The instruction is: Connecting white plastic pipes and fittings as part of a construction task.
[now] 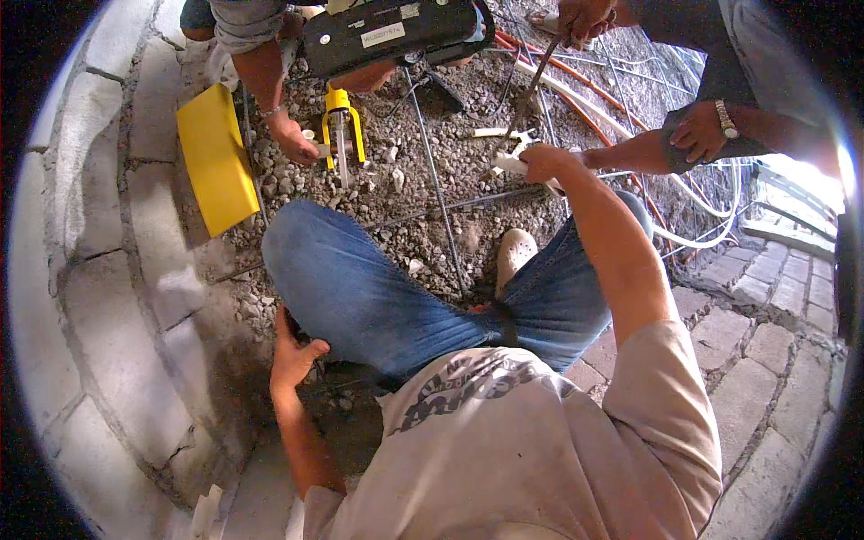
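My right hand (pixel 547 164) reaches forward past my right knee, its fingers closed round a short white plastic pipe (pixel 510 163). Beside that pipe, a branching white piece (pixel 517 137) lies over the gravel. My left hand (pixel 292 355) rests against the outer side of my bent left leg (pixel 346 279), thumb spread and some fingers hidden behind the jeans. Across from me, a person's hand (pixel 292 137) pinches a small white fitting next to a yellow forked tool (pixel 343 126). At upper right another person's hand (pixel 583 18) grips a long dark metal bar (pixel 538 76) pointing down toward the white pieces.
A black case (pixel 396 38) is at the top. A bent yellow sheet (pixel 216 160) stands at left by concrete blocks (pixel 126 333). Steel rods (pixel 434 171) cross the gravel (pixel 297 180). Orange tubes (pixel 589 103) and white tubes (pixel 711 241) run at right, near brick paving (pixel 747 378).
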A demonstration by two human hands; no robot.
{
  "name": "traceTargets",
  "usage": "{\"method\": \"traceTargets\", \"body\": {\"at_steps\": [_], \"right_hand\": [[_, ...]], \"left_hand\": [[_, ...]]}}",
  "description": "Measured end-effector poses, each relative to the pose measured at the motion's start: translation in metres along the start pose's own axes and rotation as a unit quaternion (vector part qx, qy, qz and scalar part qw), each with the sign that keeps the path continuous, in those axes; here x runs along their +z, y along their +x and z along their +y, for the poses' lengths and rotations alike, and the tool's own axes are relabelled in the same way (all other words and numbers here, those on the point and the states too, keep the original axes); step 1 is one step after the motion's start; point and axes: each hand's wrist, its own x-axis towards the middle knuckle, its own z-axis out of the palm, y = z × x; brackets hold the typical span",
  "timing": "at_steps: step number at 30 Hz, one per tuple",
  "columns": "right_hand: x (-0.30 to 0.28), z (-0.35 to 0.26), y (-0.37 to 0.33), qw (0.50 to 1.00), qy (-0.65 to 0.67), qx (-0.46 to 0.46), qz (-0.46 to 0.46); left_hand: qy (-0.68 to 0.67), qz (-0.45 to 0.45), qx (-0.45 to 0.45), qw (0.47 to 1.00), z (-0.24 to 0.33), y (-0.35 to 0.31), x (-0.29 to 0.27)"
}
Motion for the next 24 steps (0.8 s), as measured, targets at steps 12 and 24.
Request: {"method": "traceTargets", "body": {"at_steps": [12,24], "right_hand": [[-0.012,-0.012,-0.006,0.998,0.008,-0.050,-0.040],[-0.052,-0.029,-0.005,0.999,0.005,-0.028,-0.038]], "left_hand": [[0.015,0.021,-0.012,1.000,0.009,-0.001,0.004],[0.000,0.034,-0.010,0.999,-0.002,-0.001,0.002]]}}
